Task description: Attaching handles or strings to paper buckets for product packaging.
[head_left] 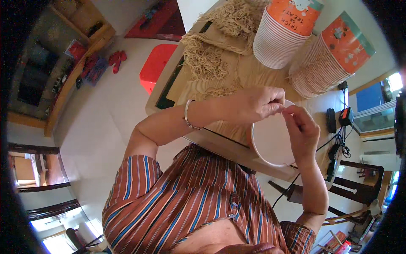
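My left hand [263,105] and my right hand [303,129] meet fingertip to fingertip, both closed in a pinch. What lies between their fingers is too small to make out. Just under them is a paper bucket [270,146] with a white inside, at the table's near edge. Beyond my left forearm, loose strands of tan twine [218,92] lie on the wooden table [177,91]. A larger tangled bundle of twine cords [205,61] sits farther back.
Two tall stacks of nested paper buckets stand at the back right, one stack [281,40] beside the other stack [323,63]. Black cables and an adapter [347,116] are at the right edge. A red stool [156,65] stands left of the table.
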Demonstrator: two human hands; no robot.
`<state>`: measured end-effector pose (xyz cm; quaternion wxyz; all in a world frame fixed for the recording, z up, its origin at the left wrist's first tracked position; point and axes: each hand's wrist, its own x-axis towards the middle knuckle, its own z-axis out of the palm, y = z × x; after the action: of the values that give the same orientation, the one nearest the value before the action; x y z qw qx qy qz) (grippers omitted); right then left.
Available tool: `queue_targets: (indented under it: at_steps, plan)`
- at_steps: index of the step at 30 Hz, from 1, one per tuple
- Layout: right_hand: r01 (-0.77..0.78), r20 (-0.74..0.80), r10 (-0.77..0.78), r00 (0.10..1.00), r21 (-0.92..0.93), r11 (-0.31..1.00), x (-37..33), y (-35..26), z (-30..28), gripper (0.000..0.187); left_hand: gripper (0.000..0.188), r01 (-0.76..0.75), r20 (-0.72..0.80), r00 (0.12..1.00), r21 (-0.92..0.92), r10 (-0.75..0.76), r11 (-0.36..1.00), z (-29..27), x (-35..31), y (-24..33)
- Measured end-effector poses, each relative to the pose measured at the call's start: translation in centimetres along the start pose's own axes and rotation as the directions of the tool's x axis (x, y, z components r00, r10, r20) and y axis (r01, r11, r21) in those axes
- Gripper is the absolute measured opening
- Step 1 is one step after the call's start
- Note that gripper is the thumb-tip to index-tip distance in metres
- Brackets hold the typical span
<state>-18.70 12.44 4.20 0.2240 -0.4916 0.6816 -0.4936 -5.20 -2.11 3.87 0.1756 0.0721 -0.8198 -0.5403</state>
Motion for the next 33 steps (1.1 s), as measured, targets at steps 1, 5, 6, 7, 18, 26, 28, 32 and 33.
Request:
queue_targets:
  at_steps: [1,5,6,7,18,26,28,32,33]
  plan:
    - [0.019,-0.002,-0.019,1.000,0.032,0.999,0.1,0.1,0.1,0.006,0.018,-0.049,0.015,0.999,-0.038,0.050,0.998,-0.1,0.1,-0.4]
    - [-0.006,-0.014,0.005,1.000,-0.032,0.999,0.3,-0.4,0.0,0.007,0.015,-0.053,0.035,0.998,-0.011,0.053,0.999,-1.1,0.5,0.0]
    - [-0.017,-0.007,0.017,1.000,-0.010,1.000,0.4,-0.2,0.0,0.007,0.014,-0.070,0.022,0.997,0.055,0.069,0.996,-1.3,0.5,0.4]
    - [-0.028,-0.001,0.028,1.000,0.012,1.000,0.6,-0.1,0.1,0.006,0.012,-0.086,0.011,0.996,0.120,0.085,0.989,-1.5,0.6,0.5]
    - [-0.489,0.161,0.463,0.872,0.215,0.846,0.3,-0.2,0.9,0.013,0.011,-0.251,0.086,0.968,0.396,0.236,0.883,-1.5,0.4,-0.9]
    - [-0.271,0.061,0.265,0.962,0.151,0.951,0.1,0.9,1.6,0.006,0.012,-0.362,0.106,0.928,0.476,0.357,0.801,-1.0,0.3,-2.3]
    - [-0.322,0.076,0.316,0.946,0.109,0.940,0.3,1.1,1.3,0.005,0.011,-0.391,0.118,0.915,0.491,0.385,0.779,-1.0,0.2,-2.4]
    - [-0.514,0.118,0.502,0.857,0.106,0.851,0.7,-0.1,1.1,0.005,0.012,-0.389,0.111,0.917,0.463,0.384,0.796,-1.0,0.1,-2.6]
    - [-0.513,0.115,0.502,0.857,0.108,0.851,0.7,0.0,1.0,0.005,0.011,-0.347,0.109,0.937,0.426,0.333,0.836,-1.1,0.1,-2.4]
